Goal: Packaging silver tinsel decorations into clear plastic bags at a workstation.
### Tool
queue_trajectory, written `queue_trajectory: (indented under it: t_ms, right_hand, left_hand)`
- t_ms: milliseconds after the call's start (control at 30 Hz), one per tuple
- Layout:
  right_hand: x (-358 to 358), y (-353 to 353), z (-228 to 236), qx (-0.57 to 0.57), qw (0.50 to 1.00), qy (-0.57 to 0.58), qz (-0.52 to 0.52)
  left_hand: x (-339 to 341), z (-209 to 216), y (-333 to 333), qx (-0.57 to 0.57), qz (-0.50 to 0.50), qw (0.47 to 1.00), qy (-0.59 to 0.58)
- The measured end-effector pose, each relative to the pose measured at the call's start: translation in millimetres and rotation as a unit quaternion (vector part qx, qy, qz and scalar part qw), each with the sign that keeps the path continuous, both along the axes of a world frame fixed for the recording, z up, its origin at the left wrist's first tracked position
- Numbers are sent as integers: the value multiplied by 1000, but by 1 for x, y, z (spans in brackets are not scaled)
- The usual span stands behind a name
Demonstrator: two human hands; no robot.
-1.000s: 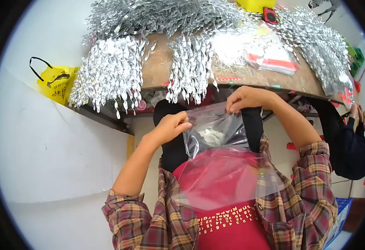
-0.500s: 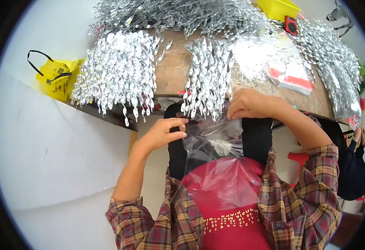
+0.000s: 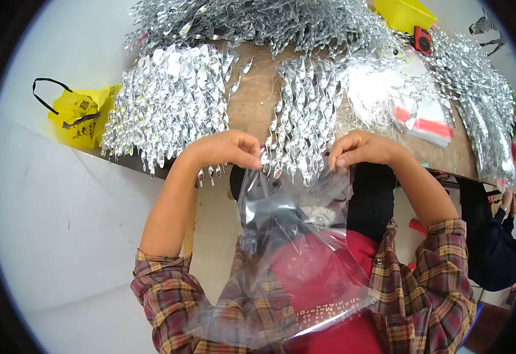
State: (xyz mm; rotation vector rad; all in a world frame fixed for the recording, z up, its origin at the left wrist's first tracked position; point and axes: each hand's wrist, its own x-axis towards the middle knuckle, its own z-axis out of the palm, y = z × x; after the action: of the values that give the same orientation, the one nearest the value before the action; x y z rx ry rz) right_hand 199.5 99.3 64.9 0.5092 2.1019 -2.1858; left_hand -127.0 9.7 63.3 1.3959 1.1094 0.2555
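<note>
Lifted since the earlier frame, the person's bare left hand (image 3: 225, 147) now overlaps, in this view, a broad curtain of twisted silver foil strands (image 3: 169, 106) and pinches the upper edge of a large, clear, crinkled plastic bag (image 3: 293, 253). The bare right hand (image 3: 364, 148) pinches that edge farther right. The clear bag's lower end has spread down and leftward over the person's front, so it appears gripped only at the top and loose below. Beyond, left to right: a yellow plastic carrier bag (image 3: 81, 118) with a black handle; the silver curtain, draped over a brown wooden counter (image 3: 252, 112); a narrower silver bunch (image 3: 306, 112); flat clear-and-red packets (image 3: 426, 127); a long silver heap (image 3: 482, 112); and another person in dark clothing (image 3: 497, 253).
</note>
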Motion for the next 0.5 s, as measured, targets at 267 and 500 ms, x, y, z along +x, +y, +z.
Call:
queue_trajectory:
  t_ms: [267, 500]
  right_hand:
    - [0, 3, 1, 103, 994, 2, -29]
    - [16, 33, 15, 68, 989, 44, -122]
  left_hand:
    - [6, -4, 13, 79, 24, 992, 99]
    - [17, 31, 34, 86, 51, 993, 55]
